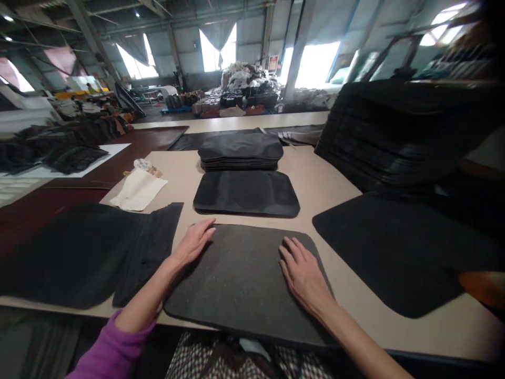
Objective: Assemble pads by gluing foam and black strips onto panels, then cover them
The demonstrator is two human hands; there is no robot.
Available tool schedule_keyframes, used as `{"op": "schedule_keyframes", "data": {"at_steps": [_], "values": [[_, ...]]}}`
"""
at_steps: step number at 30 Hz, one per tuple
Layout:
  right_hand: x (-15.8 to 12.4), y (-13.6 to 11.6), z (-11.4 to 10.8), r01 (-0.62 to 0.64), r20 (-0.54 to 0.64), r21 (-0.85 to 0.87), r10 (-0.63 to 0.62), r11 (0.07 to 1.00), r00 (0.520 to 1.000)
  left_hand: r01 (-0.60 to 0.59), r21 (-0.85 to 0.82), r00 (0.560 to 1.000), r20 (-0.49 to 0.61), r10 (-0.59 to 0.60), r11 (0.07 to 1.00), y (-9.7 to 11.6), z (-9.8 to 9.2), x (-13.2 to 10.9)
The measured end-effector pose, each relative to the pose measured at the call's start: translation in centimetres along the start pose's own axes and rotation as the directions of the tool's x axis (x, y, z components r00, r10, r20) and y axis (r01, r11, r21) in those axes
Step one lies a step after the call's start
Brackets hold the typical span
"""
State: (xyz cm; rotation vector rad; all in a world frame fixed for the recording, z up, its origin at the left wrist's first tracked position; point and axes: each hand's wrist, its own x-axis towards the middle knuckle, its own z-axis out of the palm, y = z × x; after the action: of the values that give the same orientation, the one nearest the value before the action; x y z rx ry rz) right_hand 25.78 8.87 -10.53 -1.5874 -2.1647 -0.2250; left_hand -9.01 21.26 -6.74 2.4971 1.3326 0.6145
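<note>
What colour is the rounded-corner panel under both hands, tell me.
The rounded-corner panel is dark grey, shown in the head view.

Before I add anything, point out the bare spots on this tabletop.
Bare tabletop shows between the black stack and the tall dark pile, between that stack and the pale scrap, and in a strip between the grey panel and the black sheet at right. Left front is crowded, under black pieces.

No legible text, only a small, blurred sign (273, 63) at the far wall (251, 45).
</note>
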Motion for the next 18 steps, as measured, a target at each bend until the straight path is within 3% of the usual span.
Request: {"op": "schedule_keyframes", "data": {"at_steps": [3,6,8,11,18], "values": [[1.8,-3.4,-1.4,0.183,0.045,0.191,-0.195,0.964,0.98,-0.013,0.04,0.999,-0.043,0.014,0.999,-1.9,-0.3,2.0],[3.6,-7.8,-2.0,0.363,0.112,0.45,-0.455,0.816,0.883,-0.066,0.074,0.998,0.001,0.066,0.995,-2.6,0.5,3.1],[4.4,-10.3,-1.4,0.411,0.119,0.54,-0.55,0.734,0.827,-0.088,0.098,0.996,0.019,0.086,0.991,-2.5,1.1,3.3],[4.6,-12.3,0.1,0.427,0.117,0.598,-0.601,0.678,0.791,-0.087,0.132,0.996,0.03,0.084,0.987,-2.3,1.6,3.4],[3.6,-12.7,1.4,0.378,0.146,0.619,-0.574,0.689,0.806,-0.077,0.145,0.992,0.108,0.061,0.987,-2.6,0.9,5.1]]}}
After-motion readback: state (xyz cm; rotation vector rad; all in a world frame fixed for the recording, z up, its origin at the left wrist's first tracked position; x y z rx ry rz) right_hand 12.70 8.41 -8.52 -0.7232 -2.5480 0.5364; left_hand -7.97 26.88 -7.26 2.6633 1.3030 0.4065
